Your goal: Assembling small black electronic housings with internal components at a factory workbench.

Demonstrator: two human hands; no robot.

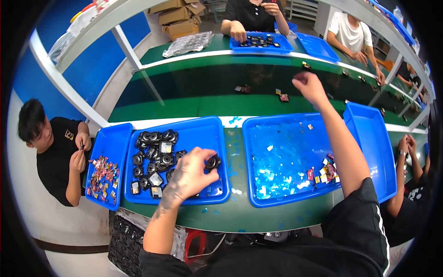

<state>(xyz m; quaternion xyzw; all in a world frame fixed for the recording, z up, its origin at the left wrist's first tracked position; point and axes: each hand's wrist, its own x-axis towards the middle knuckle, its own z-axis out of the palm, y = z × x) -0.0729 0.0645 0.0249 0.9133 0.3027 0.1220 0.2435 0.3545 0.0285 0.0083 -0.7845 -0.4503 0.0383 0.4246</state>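
My left hand (191, 173) grips a small black camera-like housing (213, 162) between thumb and fingers, its round face showing. It hovers above the right side of a blue tray (222, 138) that holds several more black housings (159, 159), some with a pale label or screen. Stretched out over the green conveyor belt (207, 99), my right hand (313, 88) has its fingers drawn together in a pinch; whether anything sits between them is too small to tell. Close by on the belt lies a small red circuit piece with a yellow-white part (283, 96).
Right of centre, a blue tray (251, 161) holds bluish film scraps and red circuit pieces (326, 171). Another blue tray (383, 157) overlaps its right side. Circuit pieces (104, 175) fill the leftmost tray. White frame posts (127, 48) flank the belt. Co-workers sit left, right and opposite.
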